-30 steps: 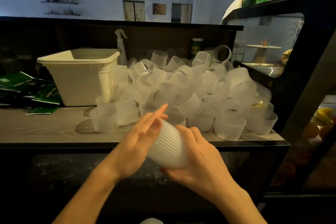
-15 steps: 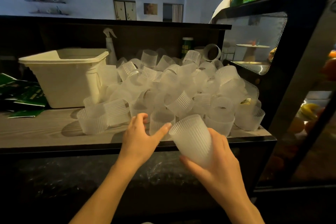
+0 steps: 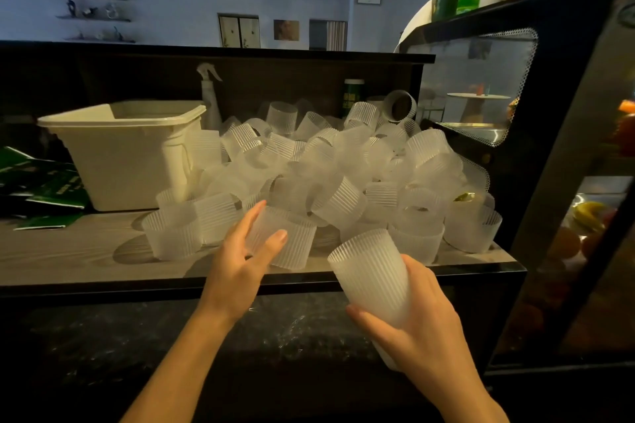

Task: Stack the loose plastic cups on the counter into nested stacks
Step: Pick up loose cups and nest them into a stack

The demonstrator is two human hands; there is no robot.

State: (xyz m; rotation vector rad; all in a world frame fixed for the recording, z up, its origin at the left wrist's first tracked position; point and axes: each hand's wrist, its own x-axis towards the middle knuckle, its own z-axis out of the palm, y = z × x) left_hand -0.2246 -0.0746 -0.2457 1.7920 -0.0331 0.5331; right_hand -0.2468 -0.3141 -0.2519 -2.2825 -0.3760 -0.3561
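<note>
The wooden counter (image 3: 68, 259) runs across the middle of the view, dark cabinet front below it, and a glass display case (image 3: 567, 182) stands at 3 o'clock from the counter's centre. A heap of loose ribbed translucent plastic cups (image 3: 343, 161) covers the counter's right half, cups lying upright, tilted and on their sides, some touching the case's glass. At 9 o'clock from the heap sits a cream plastic bin (image 3: 123, 154), with green packets (image 3: 44, 189) beside it farther toward 9 o'clock, and a spray bottle (image 3: 210, 96) stands behind the bin at about 11 o'clock from the heap. The right forearm rises from 5 o'clock; the right hand (image 3: 422, 330) is wrapped around the lower part of a nested stack of cups (image 3: 372, 280), thumb across the front, fingers curled behind, the stack tilted with its open mouth toward 11 o'clock, held in front of the counter edge. The left forearm rises from 7 o'clock; the left hand (image 3: 240, 264) reaches over the counter edge, fingers spread fairly wide and straight, thumb and forefinger bracketing an upright front cup (image 3: 295, 244) at the heap's 6 o'clock edge; whether they grip it yet I cannot tell.
</note>
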